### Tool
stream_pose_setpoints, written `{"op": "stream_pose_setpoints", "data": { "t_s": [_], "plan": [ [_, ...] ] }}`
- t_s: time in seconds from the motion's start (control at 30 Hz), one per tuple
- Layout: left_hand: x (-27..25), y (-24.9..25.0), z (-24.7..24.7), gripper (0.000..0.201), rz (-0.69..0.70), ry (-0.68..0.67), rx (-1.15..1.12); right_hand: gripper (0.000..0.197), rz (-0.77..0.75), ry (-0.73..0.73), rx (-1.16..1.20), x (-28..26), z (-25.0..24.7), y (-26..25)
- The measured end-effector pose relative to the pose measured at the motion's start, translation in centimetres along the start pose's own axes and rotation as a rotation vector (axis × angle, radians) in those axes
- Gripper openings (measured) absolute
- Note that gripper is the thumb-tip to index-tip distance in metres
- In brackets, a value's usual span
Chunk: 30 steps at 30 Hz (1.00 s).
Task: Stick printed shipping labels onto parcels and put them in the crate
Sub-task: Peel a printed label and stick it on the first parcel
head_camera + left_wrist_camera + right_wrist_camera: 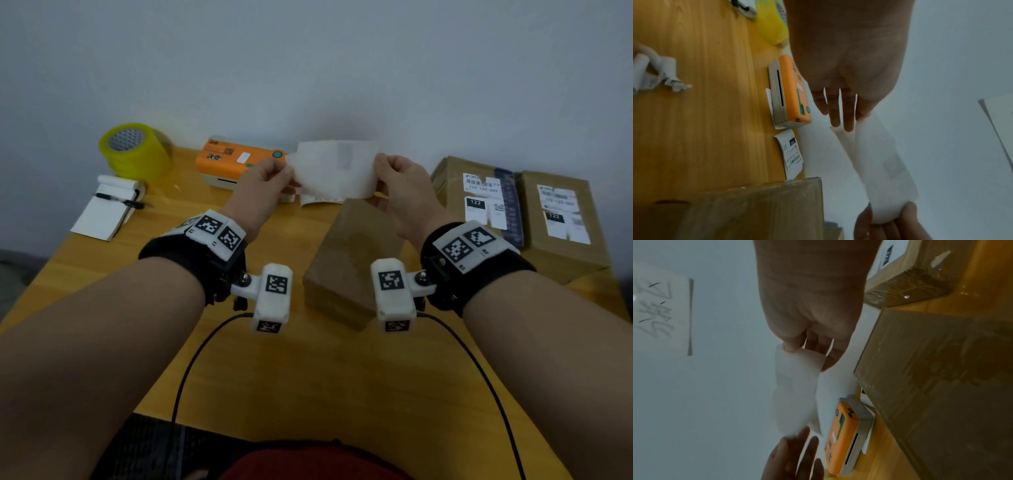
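I hold a white shipping label [337,171] up in the air by its two short ends, blank side toward me. My left hand [270,178] pinches its left end and my right hand [394,178] pinches its right end. The same label [875,165] stretches between both hands in the left wrist view, and the label [795,386] also shows in the right wrist view. Below the label an unlabelled brown parcel [352,260] lies on the wooden table [308,370]. An orange label printer [236,159] stands behind my left hand. Another printed label [791,154] lies next to the printer.
Two brown parcels with labels on them [479,198] [561,222] lie at the back right. A stack of yellow tape rolls [135,150] and a notepad with a pen [109,209] are at the back left. Crumpled label backing [655,73] lies on the table. No crate is in view.
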<state>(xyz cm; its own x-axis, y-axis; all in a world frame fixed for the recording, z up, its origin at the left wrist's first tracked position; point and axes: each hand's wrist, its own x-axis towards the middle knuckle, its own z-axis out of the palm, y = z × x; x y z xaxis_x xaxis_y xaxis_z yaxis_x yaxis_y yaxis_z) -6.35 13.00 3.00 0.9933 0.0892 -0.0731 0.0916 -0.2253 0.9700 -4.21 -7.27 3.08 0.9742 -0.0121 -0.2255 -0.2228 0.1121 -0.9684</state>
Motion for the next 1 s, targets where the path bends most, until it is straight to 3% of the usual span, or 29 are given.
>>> {"op": "stream_pose_setpoints", "data": {
  "t_s": [0.13,0.27,0.4,0.73,0.9,1.0],
  "plan": [
    [-0.3,1.2,0.5,0.017,-0.133,-0.069,-0.204,0.019,0.004,-0.082,-0.008,-0.3,0.3,-0.3],
    [-0.5,1.5,1.7,0.051,-0.2,-0.185,-0.09,0.018,-0.011,-0.101,-0.033,-0.4,0.8,-0.3],
    [-0.5,1.1,2.2,0.067,-0.261,-0.273,-0.032,0.02,-0.025,-0.124,-0.044,-0.6,1.2,-0.4],
    [0.2,1.2,2.3,0.026,-0.229,-0.266,-0.237,0.018,0.008,-0.155,0.055,-0.8,1.4,-0.5],
    [0.4,0.9,2.1,0.029,-0.233,-0.233,-0.311,0.016,0.082,-0.169,0.18,-1.0,1.1,-0.7],
    [0.4,0.7,2.3,0.032,-0.215,-0.162,-0.273,0.034,0.137,-0.214,0.194,-1.2,1.2,-0.6]
  ]
}}
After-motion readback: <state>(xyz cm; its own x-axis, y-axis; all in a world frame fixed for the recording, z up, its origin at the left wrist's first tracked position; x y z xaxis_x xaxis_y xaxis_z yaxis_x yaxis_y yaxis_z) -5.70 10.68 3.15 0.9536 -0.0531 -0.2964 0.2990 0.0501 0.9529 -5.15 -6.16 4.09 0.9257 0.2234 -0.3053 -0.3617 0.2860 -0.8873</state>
